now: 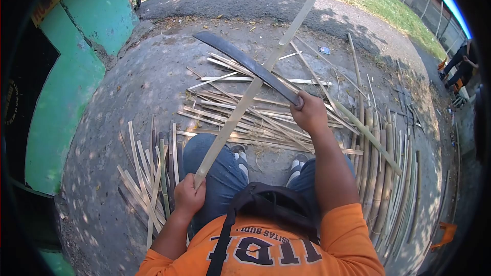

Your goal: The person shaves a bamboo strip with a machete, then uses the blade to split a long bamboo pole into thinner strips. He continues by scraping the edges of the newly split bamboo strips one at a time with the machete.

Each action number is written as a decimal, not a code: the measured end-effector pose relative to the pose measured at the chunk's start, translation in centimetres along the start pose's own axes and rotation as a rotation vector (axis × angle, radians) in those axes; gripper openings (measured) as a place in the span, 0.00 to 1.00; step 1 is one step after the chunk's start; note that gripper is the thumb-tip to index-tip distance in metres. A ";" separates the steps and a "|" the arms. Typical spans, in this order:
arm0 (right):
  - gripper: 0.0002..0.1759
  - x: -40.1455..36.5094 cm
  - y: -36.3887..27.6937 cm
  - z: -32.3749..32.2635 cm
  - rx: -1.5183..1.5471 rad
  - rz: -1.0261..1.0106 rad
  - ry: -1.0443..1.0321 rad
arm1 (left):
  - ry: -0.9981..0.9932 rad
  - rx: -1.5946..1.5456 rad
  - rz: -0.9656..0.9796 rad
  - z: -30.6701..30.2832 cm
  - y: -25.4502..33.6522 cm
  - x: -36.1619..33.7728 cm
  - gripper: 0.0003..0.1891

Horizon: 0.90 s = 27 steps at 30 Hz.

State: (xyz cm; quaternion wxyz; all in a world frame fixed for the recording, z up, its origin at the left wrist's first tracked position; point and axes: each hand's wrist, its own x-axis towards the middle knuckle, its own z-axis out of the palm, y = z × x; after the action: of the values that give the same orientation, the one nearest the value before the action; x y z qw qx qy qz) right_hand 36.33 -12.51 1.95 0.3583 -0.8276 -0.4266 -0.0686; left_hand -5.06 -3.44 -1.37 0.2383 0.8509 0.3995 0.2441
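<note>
Crossed strip and blade, with the pile of split strips on the ground as landmark. The pale bamboo strip is running up and away from the seated person, its near end sitting at the near left of the pile, its long axis slanting over the pile to the right, and its far end reaching beyond the pile's far side. The machete is lying across it in the opposite slant, its tip pointing away and to the left; the two are forming an X over the pile's far part. Whether the blade is pressing on the strip or just passing over it, I cannot tell. The right hand is the nearer to this crossing, closing round the machete's handle above the pile's right part. The left hand is closing round the strip's near end, on the near side of the pile, so the strip is stretching ahead and to the right of it. The hands are keeping well apart from each other. To the right of the pile, long bamboo poles are lying lengthwise; to its left, loose slats are fanning out.
</note>
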 end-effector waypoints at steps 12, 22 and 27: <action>0.11 0.0 0.4 -1.5 -0.049 -0.097 -0.112 | -0.048 0.001 0.024 -0.4 -0.6 0.0 0.12; 0.13 -0.2 0.8 -4.6 0.100 -0.079 -0.025 | -0.043 -0.013 0.070 0.0 -1.1 -0.3 0.10; 0.12 0.1 1.9 -5.3 -0.009 -0.043 -0.009 | -0.023 0.010 0.092 0.0 -1.1 -0.5 0.10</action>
State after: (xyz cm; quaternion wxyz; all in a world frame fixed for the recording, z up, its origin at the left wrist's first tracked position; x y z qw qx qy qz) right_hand 38.81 -16.64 4.89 0.3512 -0.8200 -0.4457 -0.0745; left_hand -5.99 -3.24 -2.18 0.2271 0.8723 0.3586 0.2428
